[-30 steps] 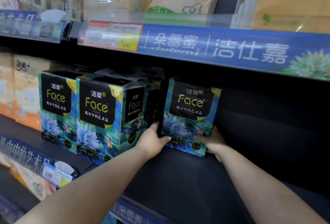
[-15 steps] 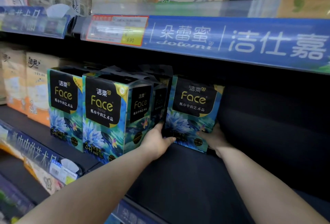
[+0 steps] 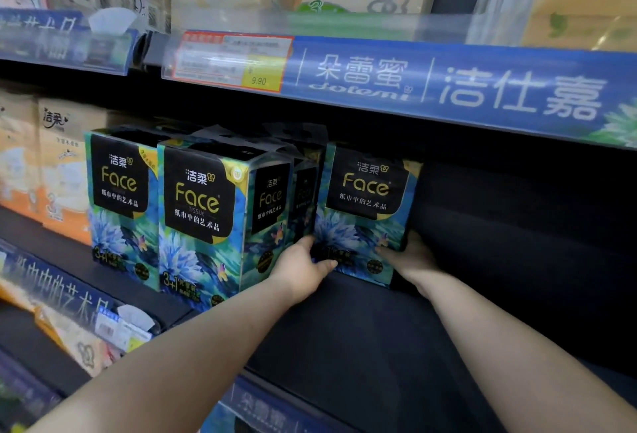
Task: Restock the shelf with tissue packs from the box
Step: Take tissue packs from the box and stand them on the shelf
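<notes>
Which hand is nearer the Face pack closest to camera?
Left. The left hand sits beside that Face pack; the right hand is farther, on the other side of the held pack.

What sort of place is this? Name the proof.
Probably a supermarket aisle: a 9.90 price tag on the branded shelf-edge strip, identical Face tissue packs lined along the shelf.

Dark shelf board (image 3: 362,329) — carrying, left to right: beige-and-orange tissue packs (image 3: 65,170); left Face pack (image 3: 119,205) and middle Face pack (image 3: 200,222), upright, touching; rightmost Face pack (image 3: 368,212), upright, set further back — just beside more packs behind the middle one.
</notes>
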Available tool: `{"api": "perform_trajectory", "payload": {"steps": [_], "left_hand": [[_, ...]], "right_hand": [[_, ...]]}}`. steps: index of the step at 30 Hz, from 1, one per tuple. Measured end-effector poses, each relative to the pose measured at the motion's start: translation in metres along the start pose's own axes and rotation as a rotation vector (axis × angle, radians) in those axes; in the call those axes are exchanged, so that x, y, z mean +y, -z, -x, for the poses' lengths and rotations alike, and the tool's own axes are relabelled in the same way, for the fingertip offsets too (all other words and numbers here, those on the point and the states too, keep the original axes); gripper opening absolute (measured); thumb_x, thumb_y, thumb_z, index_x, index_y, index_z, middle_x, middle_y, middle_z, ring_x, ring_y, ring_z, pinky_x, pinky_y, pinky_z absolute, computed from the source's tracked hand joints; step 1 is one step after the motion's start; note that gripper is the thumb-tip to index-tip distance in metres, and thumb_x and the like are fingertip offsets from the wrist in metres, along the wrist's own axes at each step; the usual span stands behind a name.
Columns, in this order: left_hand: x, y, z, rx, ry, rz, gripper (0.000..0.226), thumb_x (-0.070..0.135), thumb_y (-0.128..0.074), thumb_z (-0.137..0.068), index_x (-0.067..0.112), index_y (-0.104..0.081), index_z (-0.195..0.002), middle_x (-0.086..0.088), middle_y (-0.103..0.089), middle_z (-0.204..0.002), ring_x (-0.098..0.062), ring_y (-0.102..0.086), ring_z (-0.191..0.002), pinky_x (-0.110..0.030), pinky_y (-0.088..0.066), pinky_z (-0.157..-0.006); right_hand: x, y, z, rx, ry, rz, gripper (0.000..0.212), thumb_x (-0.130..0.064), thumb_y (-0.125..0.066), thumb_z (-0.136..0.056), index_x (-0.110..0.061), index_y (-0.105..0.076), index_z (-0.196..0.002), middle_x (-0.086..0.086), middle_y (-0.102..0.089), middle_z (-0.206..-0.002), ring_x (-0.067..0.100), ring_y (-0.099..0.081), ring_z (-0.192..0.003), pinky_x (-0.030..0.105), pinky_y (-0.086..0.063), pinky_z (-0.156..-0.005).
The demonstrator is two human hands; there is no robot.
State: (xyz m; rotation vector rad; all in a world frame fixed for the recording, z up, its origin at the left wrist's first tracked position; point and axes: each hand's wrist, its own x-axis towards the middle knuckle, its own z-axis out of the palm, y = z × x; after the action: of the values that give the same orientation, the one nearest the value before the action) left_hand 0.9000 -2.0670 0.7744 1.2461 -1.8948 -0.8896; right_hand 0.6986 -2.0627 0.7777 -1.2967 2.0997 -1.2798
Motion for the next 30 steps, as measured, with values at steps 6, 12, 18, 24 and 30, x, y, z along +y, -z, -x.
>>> {"api": "perform_trajectory", "payload": {"steps": [6, 12, 18, 24, 30], "left_hand": [[0.002, 0.007, 0.013, -0.1, -0.107, -0.233, 0.064, 0.036, -0.06, -0.089, 0.017, -0.035, -0.145, -0.006, -0.046, -0.144, -0.021, -0.045, -0.132, -0.028, -0.037, -0.108], [0.013, 0.015, 0.05, -0.189, -0.315, -0.738, 0.058, 0.049, -0.052, -0.089, 0.02, -0.042, -0.138, -0.006, -0.05, -0.139, -0.027, -0.049, -0.126, -0.038, -0.044, -0.1], [0.016, 0.021, 0.094, -0.256, -0.478, -0.815, 0.053, 0.051, -0.049, -0.089, 0.019, -0.051, -0.131, -0.007, -0.055, -0.134, -0.027, -0.052, -0.121, -0.039, -0.047, -0.097], [0.027, 0.011, 0.141, -0.338, -0.598, -0.763, 0.051, 0.05, -0.048, -0.091, 0.021, -0.049, -0.132, -0.006, -0.049, -0.137, -0.027, -0.05, -0.122, -0.038, -0.046, -0.095], [0.042, -0.01, 0.192, -0.401, -0.699, -0.673, 0.05, 0.048, -0.047, -0.091, 0.024, -0.047, -0.135, -0.003, -0.049, -0.137, -0.026, -0.048, -0.123, -0.036, -0.043, -0.097]], "right_hand": [[-0.024, 0.024, 0.051, -0.053, 0.129, 0.531, 0.071, -0.043, -0.056, -0.089, -0.021, -0.023, -0.148, 0.008, -0.042, -0.147, 0.03, -0.046, -0.13, 0.034, -0.042, -0.104], [-0.03, 0.04, 0.122, -0.177, 0.175, 0.94, 0.06, -0.045, -0.051, -0.092, -0.022, -0.034, -0.144, 0.005, -0.039, -0.149, 0.027, -0.04, -0.134, 0.041, -0.039, -0.106], [-0.031, 0.056, 0.202, -0.19, 0.025, 0.989, 0.061, -0.046, -0.048, -0.093, -0.025, -0.029, -0.147, 0.003, -0.037, -0.151, 0.025, -0.039, -0.135, 0.038, -0.035, -0.109], [-0.029, 0.075, 0.275, -0.146, -0.08, 1.022, 0.061, -0.046, -0.049, -0.093, -0.025, -0.03, -0.146, 0.004, -0.041, -0.148, 0.026, -0.039, -0.135, 0.04, -0.033, -0.109], [-0.026, 0.101, 0.335, -0.129, -0.182, 1.042, 0.059, -0.044, -0.048, -0.094, -0.027, -0.028, -0.147, 0.003, -0.04, -0.149, 0.027, -0.041, -0.134, 0.043, -0.033, -0.11]]}}
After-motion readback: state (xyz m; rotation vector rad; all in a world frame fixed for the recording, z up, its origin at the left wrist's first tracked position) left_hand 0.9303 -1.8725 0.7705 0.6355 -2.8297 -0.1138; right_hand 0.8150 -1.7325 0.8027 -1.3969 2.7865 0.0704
